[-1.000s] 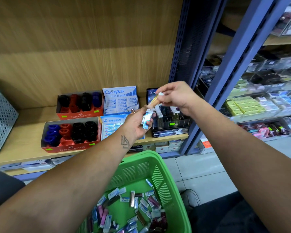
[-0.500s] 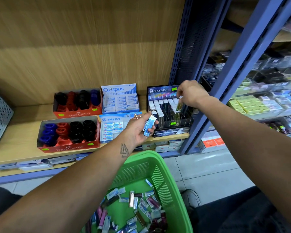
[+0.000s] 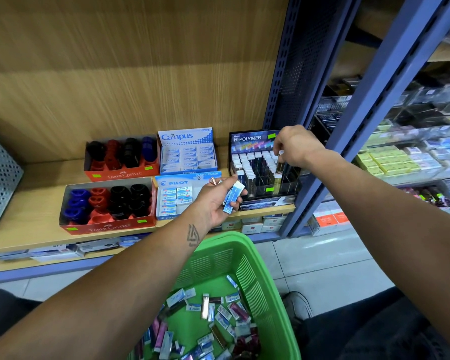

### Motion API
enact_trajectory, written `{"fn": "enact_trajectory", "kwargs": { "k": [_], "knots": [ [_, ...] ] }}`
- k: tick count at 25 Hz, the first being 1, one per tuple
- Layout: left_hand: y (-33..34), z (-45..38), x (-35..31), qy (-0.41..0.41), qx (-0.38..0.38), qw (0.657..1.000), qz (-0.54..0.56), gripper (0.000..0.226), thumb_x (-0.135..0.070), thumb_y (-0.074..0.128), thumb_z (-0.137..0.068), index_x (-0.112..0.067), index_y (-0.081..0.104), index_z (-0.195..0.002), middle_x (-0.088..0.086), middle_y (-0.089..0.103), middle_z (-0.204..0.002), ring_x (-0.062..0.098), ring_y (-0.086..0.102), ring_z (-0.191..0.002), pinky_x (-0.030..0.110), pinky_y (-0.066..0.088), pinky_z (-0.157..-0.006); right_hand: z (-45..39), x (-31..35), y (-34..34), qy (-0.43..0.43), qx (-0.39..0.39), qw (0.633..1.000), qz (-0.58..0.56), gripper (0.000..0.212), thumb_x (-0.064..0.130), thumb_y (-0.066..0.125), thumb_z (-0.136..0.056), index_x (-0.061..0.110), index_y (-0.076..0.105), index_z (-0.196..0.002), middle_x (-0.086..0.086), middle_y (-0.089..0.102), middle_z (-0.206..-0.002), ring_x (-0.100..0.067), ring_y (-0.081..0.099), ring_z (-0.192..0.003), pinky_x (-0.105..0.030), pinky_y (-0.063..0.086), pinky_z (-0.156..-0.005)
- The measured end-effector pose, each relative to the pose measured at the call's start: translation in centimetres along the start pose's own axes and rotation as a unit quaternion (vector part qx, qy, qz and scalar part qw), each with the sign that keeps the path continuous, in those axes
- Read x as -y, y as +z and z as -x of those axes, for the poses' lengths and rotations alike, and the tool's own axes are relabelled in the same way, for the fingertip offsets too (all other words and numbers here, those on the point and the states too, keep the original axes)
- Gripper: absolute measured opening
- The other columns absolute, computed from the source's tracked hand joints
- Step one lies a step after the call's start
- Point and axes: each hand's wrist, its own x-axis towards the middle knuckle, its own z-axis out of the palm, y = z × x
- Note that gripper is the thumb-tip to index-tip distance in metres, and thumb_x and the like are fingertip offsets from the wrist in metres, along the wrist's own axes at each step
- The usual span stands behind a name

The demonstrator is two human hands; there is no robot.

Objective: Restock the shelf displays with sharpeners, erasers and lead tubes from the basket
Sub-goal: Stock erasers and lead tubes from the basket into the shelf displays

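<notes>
My right hand [image 3: 292,146] pinches a gold lead tube [image 3: 279,166] and holds it upright in a slot at the right side of the black Hi-Polymer display [image 3: 255,138] on the wooden shelf. My left hand [image 3: 216,201] hovers in front of the Pilot eraser box [image 3: 176,183], gripping a blue lead tube [image 3: 233,194] and other small pieces. The green basket [image 3: 260,281] below holds several loose erasers and lead tubes.
Two red Faber-Castell sharpener boxes [image 3: 107,227] and a Campus eraser box [image 3: 186,137] fill the shelf's left and middle. A perforated metal bin [image 3: 0,175] stands at far left. A blue steel upright [image 3: 353,120] borders the display's right; stocked shelves lie beyond.
My right hand took the gold tube from my left hand, carried it right and lowered it into the display rack. My left hand stayed near the Pilot box.
</notes>
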Motion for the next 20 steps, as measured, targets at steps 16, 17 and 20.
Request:
{"fn": "enact_trajectory", "kwargs": {
  "k": [16, 17, 20],
  "knots": [
    [-0.2, 0.5, 0.4, 0.001, -0.003, 1.000, -0.010, 0.015, -0.021, 0.066, -0.095, -0.011, 0.055, -0.094, 0.022, 0.067, -0.074, 0.021, 0.051, -0.053, 0.017, 0.035, -0.037, 0.0, 0.6, 1.5, -0.031, 0.028, 0.997, -0.068, 0.016, 0.012, 0.081, -0.082, 0.015, 0.074, -0.095, -0.002, 0.062, -0.097, -0.023, 0.062, -0.095, -0.036, 0.054, -0.081],
    [-0.3, 0.5, 0.4, 0.001, -0.003, 1.000, -0.010, 0.015, -0.021, 0.066, -0.095, -0.011, 0.055, -0.095, 0.022, 0.067, -0.074, 0.021, 0.051, -0.053, 0.017, 0.035, -0.037, 0.0, 0.5, 1.9, -0.026, 0.030, 0.997, -0.067, 0.016, 0.012, 0.080, -0.082, 0.015, 0.074, -0.096, -0.003, 0.063, -0.098, -0.024, 0.062, -0.096, -0.038, 0.055, -0.082],
    [-0.7, 0.4, 0.3, 0.002, -0.004, 1.000, -0.009, 0.014, -0.020, 0.066, -0.095, -0.010, 0.056, -0.097, 0.022, 0.066, -0.074, 0.021, 0.050, -0.052, 0.017, 0.035, -0.037, 0.0, 0.4, 2.1, -0.015, 0.021, 0.996, -0.085, 0.013, 0.014, 0.081, -0.082, 0.017, 0.072, -0.092, -0.006, 0.067, -0.104, -0.024, 0.063, -0.095, -0.037, 0.055, -0.081]
  ]
}}
